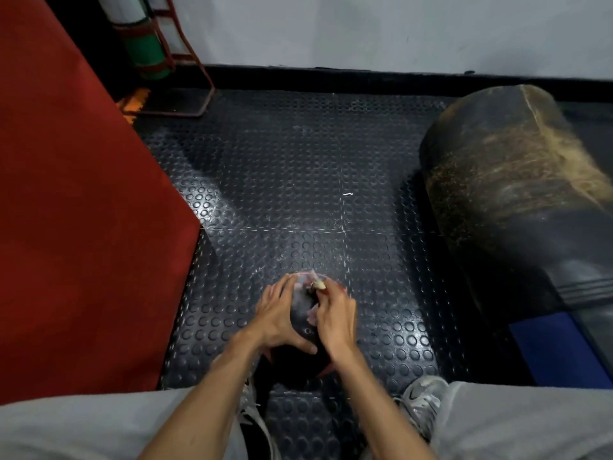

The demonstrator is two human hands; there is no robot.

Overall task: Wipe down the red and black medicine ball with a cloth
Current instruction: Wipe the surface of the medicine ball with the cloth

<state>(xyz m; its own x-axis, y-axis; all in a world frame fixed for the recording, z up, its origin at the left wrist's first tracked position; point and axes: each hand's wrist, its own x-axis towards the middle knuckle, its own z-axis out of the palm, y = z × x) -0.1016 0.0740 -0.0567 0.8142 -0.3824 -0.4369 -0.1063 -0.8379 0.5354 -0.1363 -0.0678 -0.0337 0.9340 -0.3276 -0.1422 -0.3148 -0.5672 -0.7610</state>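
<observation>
On the studded rubber floor [298, 180], between the person's feet, sits the medicine ball [300, 322]. The left hand [277, 315] cups its side, fingers spread, bracing it. The right hand [335, 318] pinches the cloth [306, 281] against the top. Best to keep firm pressure and rotate the ball between overlapping strokes.

Black rubber floor [298, 180], raised-circle stud pattern, tile seams visible. On it: medicine ball [303, 322] near centre, worn black punching bag [510, 194] lying right, red mat [73, 210] left, small white scrap [347, 194].
</observation>
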